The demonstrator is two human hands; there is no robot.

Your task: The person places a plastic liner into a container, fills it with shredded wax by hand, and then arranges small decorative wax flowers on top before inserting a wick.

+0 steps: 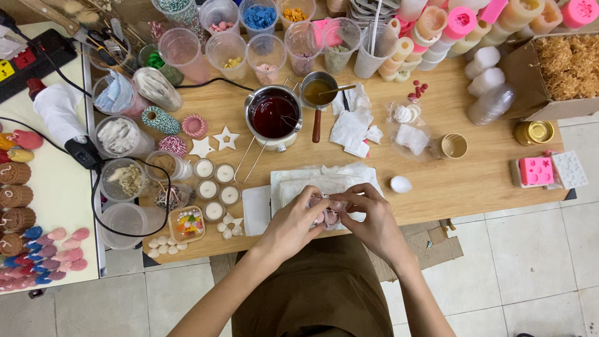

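While both hands met at the near edge of the pale wooden table [474, 181], they pinched a small pinkish, lumpy wax-like piece [327, 212] between them. The left hand [293, 226] cupped it from below and the side, fingers curled; the right hand [369, 219] closed over it, thumb and fingertips pressed to its top. The piece sat just above a crumpled sheet of white paper [324, 181] spread on the table.

By its look, the piece was light and small, fairly stiff yet brittle at thin edges, perhaps slightly greasy. It seemed best held by its thicker body with soft fingertip pressure, not by any petal-like rim.

Behind the paper stood a round metal pot of dark red liquid [273, 116], and just beside it a small metal pan of amber liquid [318, 91]. Clear plastic cups [226, 50] of coloured bits lined the far edge. At the far right lay an open brown cardboard box of straw-coloured shavings [564, 75], with a gold round tin [534, 131] near it. A pink square silicone mould [536, 170] rested at the right edge. A black power strip with a yellow label [28, 62] lay on the white surface at left. A small clear bag [409, 131] held white pieces.
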